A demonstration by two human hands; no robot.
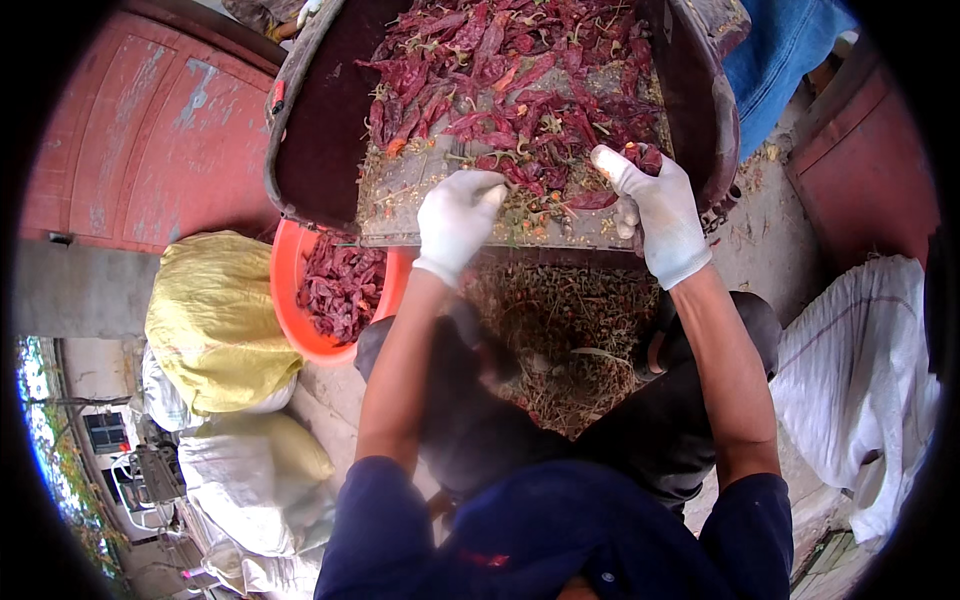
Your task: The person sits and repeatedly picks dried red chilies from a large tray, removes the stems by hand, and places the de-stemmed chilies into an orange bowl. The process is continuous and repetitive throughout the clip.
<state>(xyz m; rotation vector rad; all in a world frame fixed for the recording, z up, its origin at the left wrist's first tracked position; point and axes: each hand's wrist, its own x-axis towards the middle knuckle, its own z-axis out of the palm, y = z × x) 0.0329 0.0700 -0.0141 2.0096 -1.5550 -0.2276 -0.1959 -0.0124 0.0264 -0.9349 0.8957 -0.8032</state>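
Dried red chili peppers [480, 45], many with stems, lie spread with loose seeds on a worn flat board [405, 187] between dark raised sides. My left hand [459, 221], in a white knit glove, is at the board's near edge beside some chilies; its thumb and fingertips are close together, and whether anything is between them cannot be made out. My right hand [656, 206], gloved the same way, is closed around several dried chilies [643, 157] that show above the thumb and index finger. A single chili [591, 200] lies on the board just left of it.
An orange plastic basin [289, 300] of dried chilies stands by my left knee. Stems and debris [570, 337] cover the ground between my legs. Woven sacks, yellow [217, 315] and white [232, 480], stand left, another white sack [855, 367] right. Another person's gloved hand [309, 10] shows at the top.
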